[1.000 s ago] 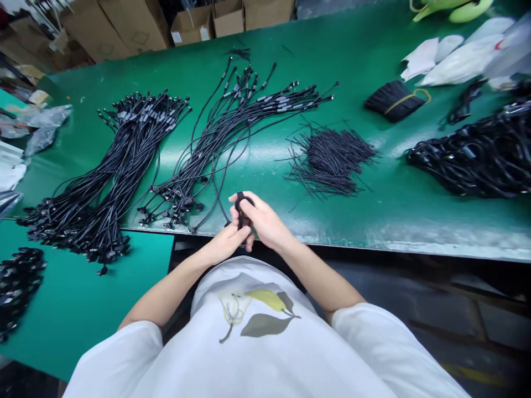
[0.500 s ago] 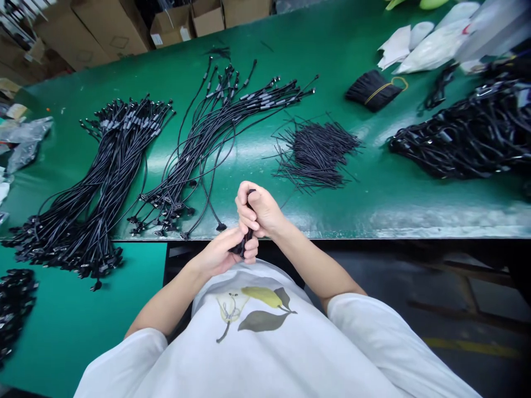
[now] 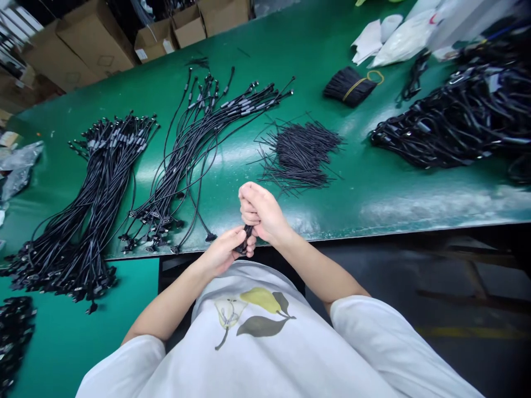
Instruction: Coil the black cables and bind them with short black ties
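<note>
The right hand is curled into a fist, fingers folded tight, and the left hand is pinched closed just below it. Both hold the same black cable. Only a short, dark, folded stretch of it shows in the gap between the two hands; the rest is hidden inside the fists, so its connectors cannot be made out. It is held in the air at the near edge of the green table, in front of the person's chest.

On the table just left of the hands lies a fanned bunch of straight cables, thin and black, with plugs at the near end and silver-tipped connectors at the far end. Further left is a second, denser bunch laid the same way. Just beyond the hands, slightly right, is a scattered pile of short black twist ties, and beyond it a banded bundle of ties with a yellow rubber band. At the right sits a big heap of coiled cables. White plastic bags lie at the far right, and cardboard boxes stand past the far left edge.
</note>
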`<control>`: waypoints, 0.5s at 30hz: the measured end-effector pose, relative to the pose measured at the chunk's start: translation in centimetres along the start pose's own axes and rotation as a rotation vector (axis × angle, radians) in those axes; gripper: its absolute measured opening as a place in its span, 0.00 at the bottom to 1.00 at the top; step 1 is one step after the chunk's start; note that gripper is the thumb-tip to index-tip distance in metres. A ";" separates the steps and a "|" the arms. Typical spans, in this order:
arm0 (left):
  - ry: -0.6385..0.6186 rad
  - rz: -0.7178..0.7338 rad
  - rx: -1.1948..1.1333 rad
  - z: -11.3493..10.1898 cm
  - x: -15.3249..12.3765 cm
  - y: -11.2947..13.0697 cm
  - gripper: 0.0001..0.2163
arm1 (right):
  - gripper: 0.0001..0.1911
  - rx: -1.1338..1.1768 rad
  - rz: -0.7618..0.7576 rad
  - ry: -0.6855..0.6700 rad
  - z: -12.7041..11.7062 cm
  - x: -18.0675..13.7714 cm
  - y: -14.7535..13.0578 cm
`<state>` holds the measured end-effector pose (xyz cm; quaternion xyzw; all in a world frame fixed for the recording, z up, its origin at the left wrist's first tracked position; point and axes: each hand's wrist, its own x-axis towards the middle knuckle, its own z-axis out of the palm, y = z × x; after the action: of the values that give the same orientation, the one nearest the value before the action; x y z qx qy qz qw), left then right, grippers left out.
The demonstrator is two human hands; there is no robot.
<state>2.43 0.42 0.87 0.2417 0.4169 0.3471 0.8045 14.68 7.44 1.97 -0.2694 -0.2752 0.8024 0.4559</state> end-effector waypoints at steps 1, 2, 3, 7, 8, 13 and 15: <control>0.001 -0.030 -0.003 0.1 0.1 0.1 0.17 | 0.20 -0.003 0.009 -0.013 -0.2 0.0 0.0; 0.002 -0.064 -0.003 0.2 0.2 0.3 0.18 | 0.20 -0.007 0.021 -0.027 -0.3 -0.1 0.0; 0.003 -0.096 -0.003 0.3 0.4 0.4 0.18 | 0.20 -0.010 0.032 -0.040 -0.5 -0.2 0.0; 0.019 -0.122 0.007 0.9 1.0 0.2 0.17 | 0.20 -0.010 0.015 -0.042 -1.4 -0.3 -0.3; 0.031 -0.097 0.011 1.2 1.1 0.1 0.17 | 0.20 -0.004 0.008 -0.034 -1.7 -0.2 -0.4; 0.072 0.044 0.152 2.3 1.6 -0.8 0.18 | 0.19 0.159 0.031 -0.026 -2.6 0.2 -1.2; 0.082 0.097 0.289 2.5 1.7 -0.8 0.19 | 0.18 0.249 0.019 -0.058 -2.9 0.1 -1.2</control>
<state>5.53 0.96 0.78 0.3605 0.4827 0.3315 0.7261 17.31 8.58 0.72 -0.1899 -0.1837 0.8422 0.4700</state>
